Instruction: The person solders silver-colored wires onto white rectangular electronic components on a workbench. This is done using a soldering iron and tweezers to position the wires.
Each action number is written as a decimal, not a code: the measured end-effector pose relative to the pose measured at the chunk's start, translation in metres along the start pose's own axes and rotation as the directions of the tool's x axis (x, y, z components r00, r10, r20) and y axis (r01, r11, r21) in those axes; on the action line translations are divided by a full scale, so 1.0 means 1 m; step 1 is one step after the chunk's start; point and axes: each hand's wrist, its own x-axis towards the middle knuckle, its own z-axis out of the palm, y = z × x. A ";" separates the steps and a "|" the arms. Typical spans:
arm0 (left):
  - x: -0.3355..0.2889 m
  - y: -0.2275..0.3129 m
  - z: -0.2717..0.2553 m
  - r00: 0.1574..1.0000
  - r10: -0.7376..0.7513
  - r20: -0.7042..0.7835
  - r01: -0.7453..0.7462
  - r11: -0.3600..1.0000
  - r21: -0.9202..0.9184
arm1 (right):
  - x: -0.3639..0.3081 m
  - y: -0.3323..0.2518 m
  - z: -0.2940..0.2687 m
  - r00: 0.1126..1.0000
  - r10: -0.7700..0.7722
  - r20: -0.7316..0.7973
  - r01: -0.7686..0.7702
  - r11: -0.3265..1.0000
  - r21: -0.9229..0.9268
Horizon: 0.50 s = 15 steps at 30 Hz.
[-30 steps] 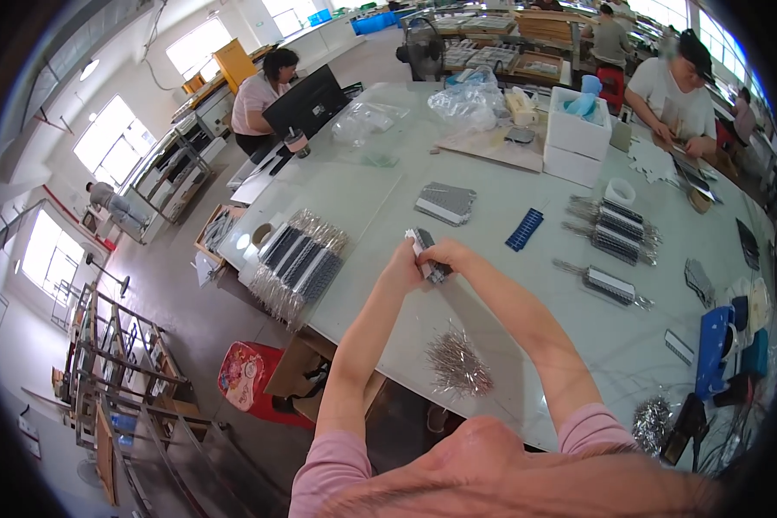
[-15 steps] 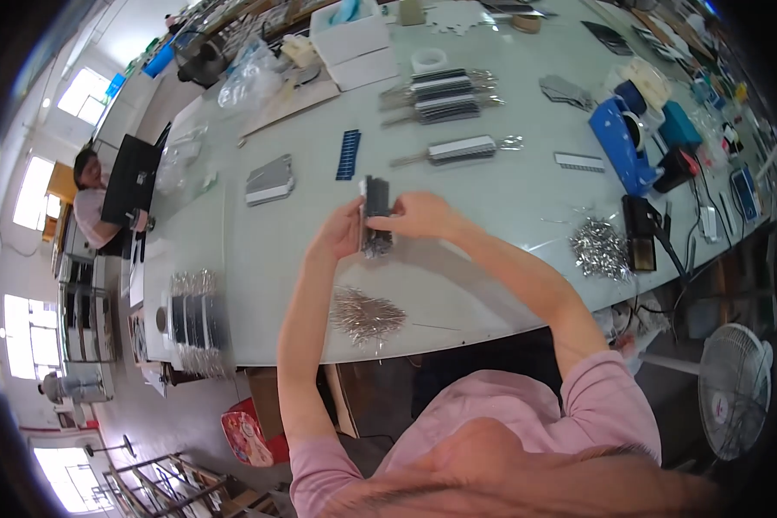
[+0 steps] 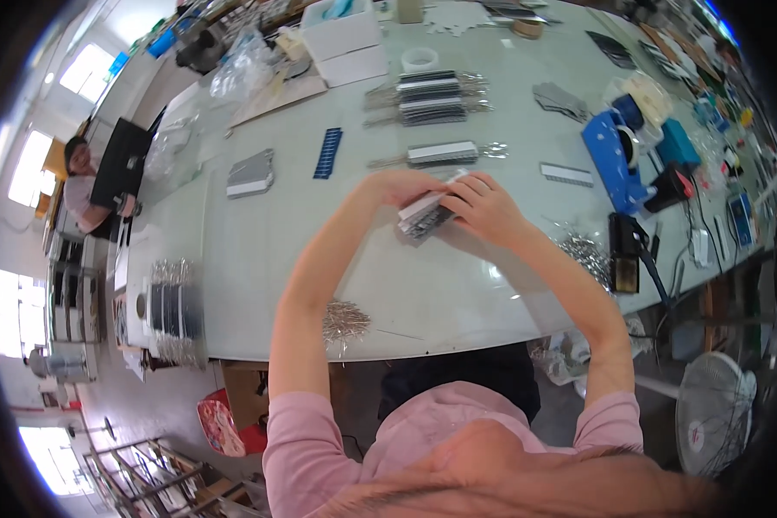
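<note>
The glossy pale-green table (image 3: 268, 250) carried a narrow dark-blue ladder-patterned strip (image 3: 327, 154). Left of that strip lay a stack of flat grey pieces with a white band (image 3: 252, 173); right of it, grey-and-white bundles with silvery wire ends (image 3: 432, 99) and, farther right, a blue tape dispenser (image 3: 611, 160). Nearer the person than the strip lay a loose pile of thin silvery wires (image 3: 346, 319).

The head-worn fisheye looks down and forward across the table (image 3: 259, 242), fairly near the left hand (image 3: 402, 185) and right hand (image 3: 489, 211), its wide view reaching the floor (image 3: 160, 406) at left.
</note>
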 end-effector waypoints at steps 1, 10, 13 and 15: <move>0.004 0.002 0.000 0.999 0.001 -0.033 0.003 0.993 0.119 | 0.000 -0.001 -0.001 1.000 -0.027 -0.009 0.028 0.999 0.019; -0.014 0.037 0.042 0.989 -0.086 -0.120 0.134 0.870 0.474 | -0.009 -0.012 0.000 0.995 -0.024 -0.094 0.018 0.998 -0.058; 0.004 0.043 0.045 0.990 -0.102 -0.094 0.137 0.829 0.542 | -0.019 -0.007 -0.001 0.994 0.002 -0.108 -0.012 0.996 -0.089; 0.020 0.034 0.033 0.990 -0.140 -0.027 0.133 0.842 0.522 | -0.021 -0.006 -0.001 0.999 0.014 -0.049 -0.020 0.992 -0.122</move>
